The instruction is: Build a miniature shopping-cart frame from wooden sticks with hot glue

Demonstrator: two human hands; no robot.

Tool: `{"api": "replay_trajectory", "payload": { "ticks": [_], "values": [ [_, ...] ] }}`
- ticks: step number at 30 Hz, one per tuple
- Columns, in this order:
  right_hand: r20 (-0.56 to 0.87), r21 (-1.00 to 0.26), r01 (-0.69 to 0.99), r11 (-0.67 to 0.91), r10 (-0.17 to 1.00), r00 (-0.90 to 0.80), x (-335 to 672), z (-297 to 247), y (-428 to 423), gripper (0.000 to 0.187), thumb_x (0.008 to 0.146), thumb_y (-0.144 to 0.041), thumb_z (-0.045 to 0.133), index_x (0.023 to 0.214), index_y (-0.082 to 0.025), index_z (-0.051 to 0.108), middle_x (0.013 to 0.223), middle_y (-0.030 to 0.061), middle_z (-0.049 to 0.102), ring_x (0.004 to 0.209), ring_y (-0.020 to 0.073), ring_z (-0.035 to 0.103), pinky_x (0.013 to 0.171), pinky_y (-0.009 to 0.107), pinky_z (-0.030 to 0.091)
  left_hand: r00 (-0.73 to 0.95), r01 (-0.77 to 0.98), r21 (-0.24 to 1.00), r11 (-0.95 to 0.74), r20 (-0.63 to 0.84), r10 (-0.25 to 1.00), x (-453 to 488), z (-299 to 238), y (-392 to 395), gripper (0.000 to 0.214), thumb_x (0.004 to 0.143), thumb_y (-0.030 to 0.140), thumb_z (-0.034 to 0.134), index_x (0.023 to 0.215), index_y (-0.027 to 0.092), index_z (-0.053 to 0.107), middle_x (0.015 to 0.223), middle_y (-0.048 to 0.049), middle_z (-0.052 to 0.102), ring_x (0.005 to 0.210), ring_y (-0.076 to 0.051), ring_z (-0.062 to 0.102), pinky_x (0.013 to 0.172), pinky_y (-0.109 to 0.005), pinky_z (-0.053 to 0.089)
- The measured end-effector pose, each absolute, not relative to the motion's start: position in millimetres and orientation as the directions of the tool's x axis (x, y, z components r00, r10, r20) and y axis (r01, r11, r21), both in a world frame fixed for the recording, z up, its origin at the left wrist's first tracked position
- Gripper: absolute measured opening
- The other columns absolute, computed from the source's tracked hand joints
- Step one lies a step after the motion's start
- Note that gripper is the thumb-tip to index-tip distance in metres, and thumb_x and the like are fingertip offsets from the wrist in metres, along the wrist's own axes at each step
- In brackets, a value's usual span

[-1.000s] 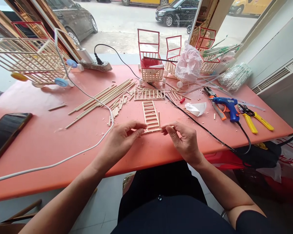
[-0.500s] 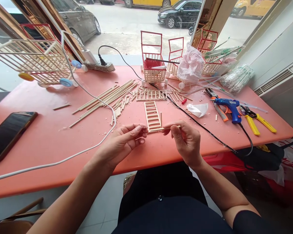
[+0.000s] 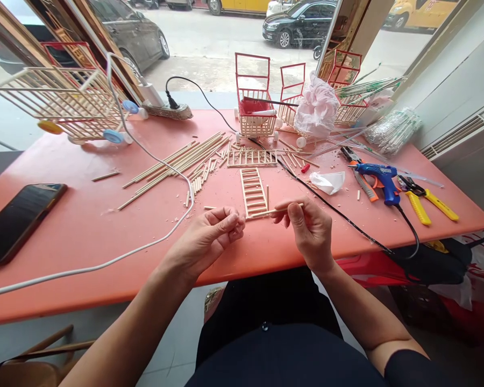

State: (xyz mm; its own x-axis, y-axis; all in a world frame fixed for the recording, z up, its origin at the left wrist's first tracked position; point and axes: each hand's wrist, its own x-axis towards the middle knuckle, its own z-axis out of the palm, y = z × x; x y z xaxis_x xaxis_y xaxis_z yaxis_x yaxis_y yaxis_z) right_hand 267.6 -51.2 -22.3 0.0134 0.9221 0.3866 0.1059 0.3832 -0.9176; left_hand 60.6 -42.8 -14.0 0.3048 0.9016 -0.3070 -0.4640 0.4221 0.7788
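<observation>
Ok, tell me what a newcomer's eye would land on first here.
Probably the blue glue gun at right on the pink table, beside yellow-handled pliers. Next, the red-handled miniature cart at back centre. Near the front edge, the right hand holds a thin stick by a ladder-like frame.

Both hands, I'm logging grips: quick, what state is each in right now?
Left hand: curled; whether it grips anything cannot be told.
Right hand: closed, holding a thin wooden stick.
</observation>
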Motion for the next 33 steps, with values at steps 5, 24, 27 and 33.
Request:
{"api": "replay_trajectory", "payload": {
  "ticks": [5,24,27,33],
  "values": [
    [0.407,-0.911,0.086,0.404,0.913,0.014,267,-22,-52,0.027,0.105,-0.041,0.055,0.098,-0.022,0.073,0.08,0.0023,0.075,0.071,0.015,0.071,0.066,0.029,0.054,0.325,-0.483,0.783,0.392,-0.255,0.911,62,-20,-45,0.047,0.066,0.041,0.097,0.062,0.013,0.06,0.058,0.0015,0.057,0.051,-0.004,0.045,0.053,-0.017,0.038],
    [0.42,-0.904,0.109,0.414,0.907,0.036,270,-23,-55,0.027,0.105,-0.041,0.055,0.097,-0.023,0.073,0.082,0.0027,0.076,0.071,0.0156,0.071,0.067,0.03,0.055,0.145,-0.445,0.868,0.219,-0.172,0.974,44,-3,-45,0.03,0.064,0.028,0.099,0.077,0.017,0.075,0.07,-0.0013,0.072,0.062,-0.008,0.062,0.058,-0.016,0.05],
    [0.424,-0.901,0.12,0.416,0.905,0.045,270,-23,-55,0.027,0.105,-0.042,0.055,0.097,-0.023,0.073,0.082,0.003,0.076,0.071,0.0155,0.071,0.065,0.03,0.055,0.01,-0.39,0.911,0.133,-0.141,0.99,38,3,-44,0.03,0.058,0.027,0.101,0.079,0.019,0.081,0.072,-0.0024,0.076,0.065,-0.011,0.067,0.064,-0.019,0.056],
    [0.399,-0.907,0.154,0.392,0.917,0.014,271,-24,-52,0.024,0.105,-0.037,0.056,0.097,-0.022,0.073,0.081,0.002,0.076,0.071,0.0134,0.07,0.069,0.028,0.055,-0.183,-0.187,0.978,-0.088,0.053,0.982,30,11,-42,0.03,0.068,0.041,0.095,0.073,0.018,0.077,0.062,-0.0007,0.071,0.05,-0.01,0.058,0.048,-0.023,0.048]
  ]
}}
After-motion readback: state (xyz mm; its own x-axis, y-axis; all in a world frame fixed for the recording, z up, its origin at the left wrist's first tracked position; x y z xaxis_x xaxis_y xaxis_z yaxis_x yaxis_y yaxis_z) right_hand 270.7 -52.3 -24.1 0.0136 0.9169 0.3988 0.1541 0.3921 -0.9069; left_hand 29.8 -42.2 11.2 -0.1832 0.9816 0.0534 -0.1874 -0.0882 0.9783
